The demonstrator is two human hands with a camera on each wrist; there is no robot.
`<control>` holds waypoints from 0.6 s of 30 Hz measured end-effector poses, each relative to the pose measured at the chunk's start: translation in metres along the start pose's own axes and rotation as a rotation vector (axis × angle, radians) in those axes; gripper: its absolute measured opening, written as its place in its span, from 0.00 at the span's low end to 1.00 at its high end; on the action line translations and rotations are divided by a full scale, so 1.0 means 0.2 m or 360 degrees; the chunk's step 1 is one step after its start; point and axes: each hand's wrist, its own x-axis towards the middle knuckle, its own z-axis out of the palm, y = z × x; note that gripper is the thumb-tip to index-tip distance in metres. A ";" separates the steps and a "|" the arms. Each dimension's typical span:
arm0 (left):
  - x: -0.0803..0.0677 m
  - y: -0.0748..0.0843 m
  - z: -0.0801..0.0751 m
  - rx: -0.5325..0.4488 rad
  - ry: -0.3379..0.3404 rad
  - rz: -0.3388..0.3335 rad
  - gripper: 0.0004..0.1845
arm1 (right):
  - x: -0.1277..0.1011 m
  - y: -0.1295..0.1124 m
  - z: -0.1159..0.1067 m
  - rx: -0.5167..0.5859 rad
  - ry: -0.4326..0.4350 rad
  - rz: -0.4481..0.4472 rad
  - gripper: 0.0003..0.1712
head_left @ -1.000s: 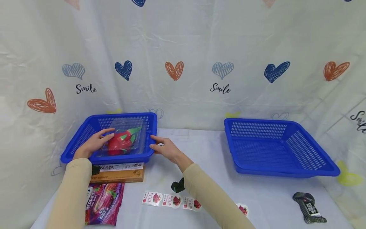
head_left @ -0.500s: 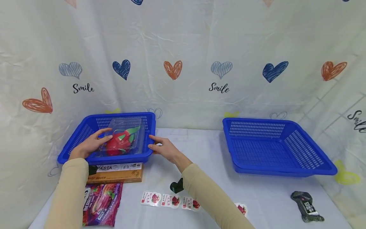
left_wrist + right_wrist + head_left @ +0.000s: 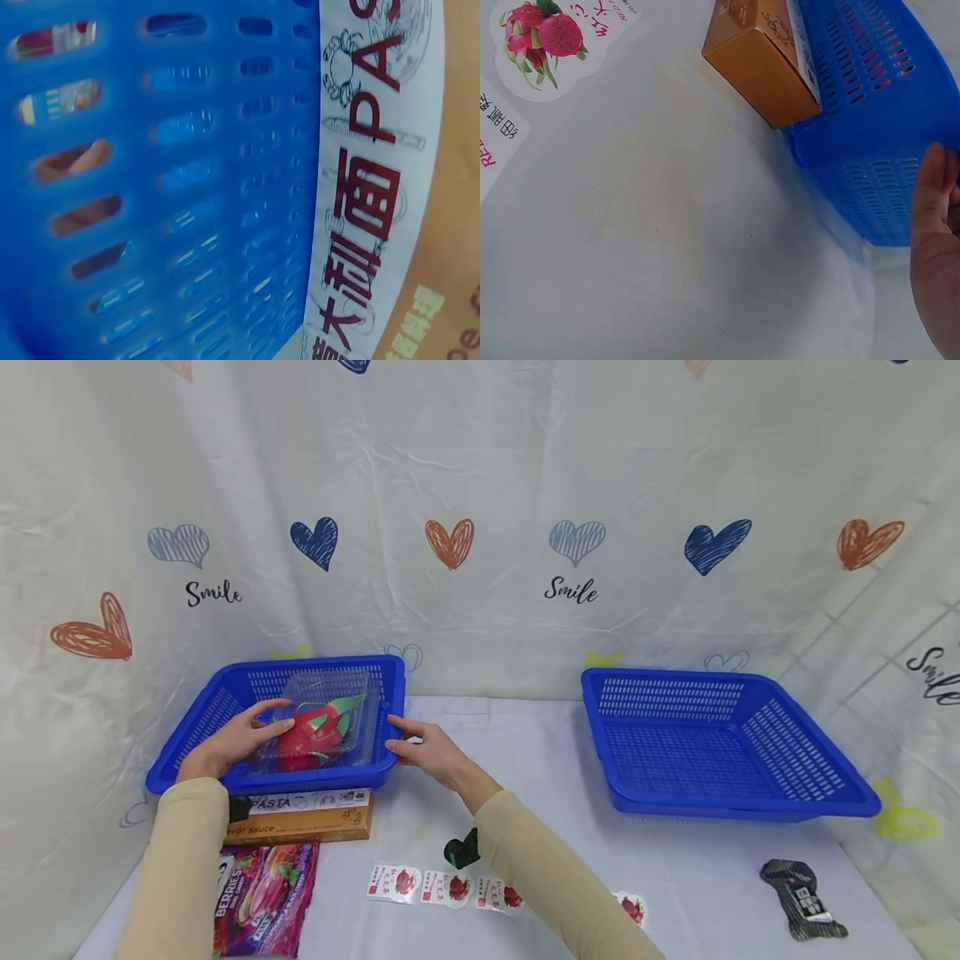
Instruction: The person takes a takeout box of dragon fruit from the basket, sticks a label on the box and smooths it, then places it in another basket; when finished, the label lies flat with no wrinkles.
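Blue basket sits at the worktop's rear left corner, holding a clear box of dragon fruit. Left hand rests relaxed on the box; right hand, fingers straight, touches the basket's right rim.

Both arms are covered by long sleeves of a plain, pale beige-tan fabric with no print, stripe or logo. The left sleeve is smooth and close-fitting, ending in a soft rounded cuff at the wrist; the right sleeve is cut the same way and shows a few shallow folds near its cuff. The left hand and the right hand are bare, with no gloves, rings or watch showing. A small black device, blocky in shape, sits under the right forearm; a like dark piece peeks out beneath the left cuff. In the right wrist view only the edge of the bare right hand shows.
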 end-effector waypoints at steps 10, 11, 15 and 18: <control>0.01 -0.02 0.00 0.0038 -0.0116 0.0027 0.43 | 0.00 0.02 0.00 0.0010 0.0005 -0.0008 0.31; 0.02 -0.02 0.00 0.0039 -0.0115 0.0033 0.43 | 0.00 0.02 0.00 0.0006 0.0008 -0.0005 0.31; 0.02 -0.02 0.01 0.0039 -0.0063 0.0049 0.42 | 0.00 0.02 0.00 -0.0007 0.0001 -0.0014 0.31; 0.02 -0.02 0.01 -0.0030 -0.0039 0.0062 0.40 | 0.00 0.01 0.00 0.0000 -0.0015 -0.0025 0.31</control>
